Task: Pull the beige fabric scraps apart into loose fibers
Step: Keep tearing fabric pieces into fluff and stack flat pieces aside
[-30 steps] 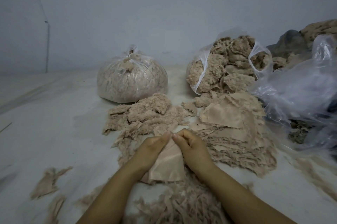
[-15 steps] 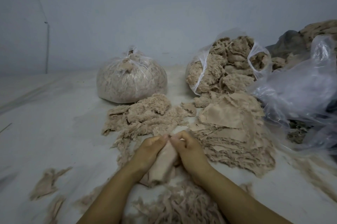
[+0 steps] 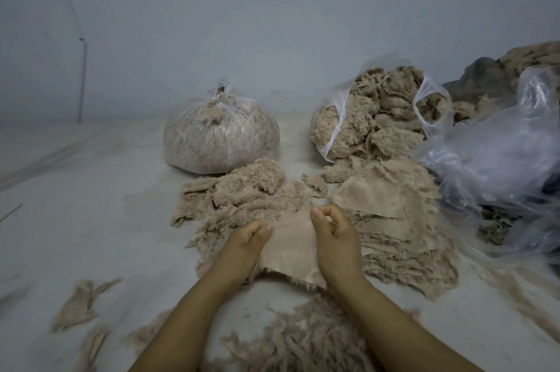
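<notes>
Beige ribbed scrap [image 3: 291, 250], clear bags [image 3: 221, 135]

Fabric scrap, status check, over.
Left hand and right hand pinch the scrap by its side edges. Scrap spread flat, untorn. Nothing in the way.

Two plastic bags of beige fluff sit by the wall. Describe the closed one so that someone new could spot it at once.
Start at the pale grey back wall and drop to the white work surface below it. Left of centre stands the round clear plastic bag knotted at the top, packed with beige fibres. Unlike the open clear plastic bag spilling beige clumps to its right, it is tied shut and smooth.
</notes>
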`<state>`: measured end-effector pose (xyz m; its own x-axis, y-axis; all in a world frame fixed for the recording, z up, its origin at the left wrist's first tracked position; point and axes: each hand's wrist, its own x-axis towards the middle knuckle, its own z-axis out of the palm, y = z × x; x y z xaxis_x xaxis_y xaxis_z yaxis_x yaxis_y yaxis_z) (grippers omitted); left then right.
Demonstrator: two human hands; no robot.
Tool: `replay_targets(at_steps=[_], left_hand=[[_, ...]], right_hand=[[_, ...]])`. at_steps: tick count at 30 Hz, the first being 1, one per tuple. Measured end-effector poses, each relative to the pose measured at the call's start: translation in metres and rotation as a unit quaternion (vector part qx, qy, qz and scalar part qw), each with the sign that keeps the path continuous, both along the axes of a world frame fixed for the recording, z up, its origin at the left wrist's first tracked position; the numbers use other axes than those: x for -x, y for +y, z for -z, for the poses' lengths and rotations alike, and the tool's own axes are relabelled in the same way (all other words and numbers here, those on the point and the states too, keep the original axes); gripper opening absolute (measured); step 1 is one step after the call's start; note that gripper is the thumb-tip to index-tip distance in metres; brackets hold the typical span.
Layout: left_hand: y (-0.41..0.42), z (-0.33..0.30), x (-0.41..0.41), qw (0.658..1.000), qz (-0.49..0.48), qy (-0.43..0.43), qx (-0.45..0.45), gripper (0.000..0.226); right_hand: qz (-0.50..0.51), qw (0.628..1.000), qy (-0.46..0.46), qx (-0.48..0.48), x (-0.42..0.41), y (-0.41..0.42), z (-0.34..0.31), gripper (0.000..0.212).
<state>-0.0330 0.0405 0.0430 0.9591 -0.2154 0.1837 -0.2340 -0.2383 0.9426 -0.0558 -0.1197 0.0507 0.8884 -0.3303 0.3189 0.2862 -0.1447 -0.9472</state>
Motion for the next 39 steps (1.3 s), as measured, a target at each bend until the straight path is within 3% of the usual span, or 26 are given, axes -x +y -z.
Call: replay_targets(at_steps=[3, 6, 11, 19, 25, 29, 31, 33, 37, 39], left_hand=[[0.004, -0.001, -0.008, 0.993, -0.098, -0.054, -0.024, 0.033], [0.015, -0.004, -0.011, 0.989, -0.136, -0.039, 0.045, 0.032], [-0.004, -0.009, 0.006, 0.998, -0.026, 0.007, 0.061, 0.039], [-0.024, -0.004, 0.021, 0.981, 0.082, -0.167, -0.060, 0.016], [-0.016, -0.006, 0.019, 0.978, 0.160, -0.103, -0.088, 0.021], [-0.018, -0.011, 0.018, 0.997, 0.060, -0.053, 0.023, 0.008], [-0.020, -0.009, 0.017, 0.996, 0.049, 0.025, 0.071, 0.034], [-0.021, -0.008, 0.017, 0.985, 0.088, 0.079, 0.124, 0.044], [-0.020, -0.009, 0.015, 0.968, 0.064, 0.085, 0.229, 0.025], [-0.019, -0.009, 0.012, 0.966, 0.037, 0.067, 0.248, 0.017]], right_hand=[[0.020, 0.999, 0.009, -0.041, -0.002, -0.010, -0.003, 0.028], [0.044, 0.997, 0.015, -0.058, -0.006, -0.025, -0.006, 0.027], [0.016, 0.999, 0.000, -0.037, -0.004, -0.015, -0.004, 0.028], [0.066, 0.998, 0.016, 0.005, -0.006, -0.002, 0.004, 0.022], [0.130, 0.989, 0.027, -0.071, -0.013, -0.015, -0.004, 0.023], [-0.005, 0.995, 0.028, -0.091, -0.004, -0.010, -0.009, 0.022], [-0.080, 0.991, 0.025, -0.103, 0.001, -0.004, -0.012, 0.020], [-0.116, 0.986, 0.025, -0.116, 0.004, 0.001, -0.014, 0.023], [-0.225, 0.957, 0.087, -0.159, 0.008, 0.003, -0.008, 0.045], [-0.213, 0.960, 0.113, -0.146, 0.009, 0.006, -0.004, 0.035]])
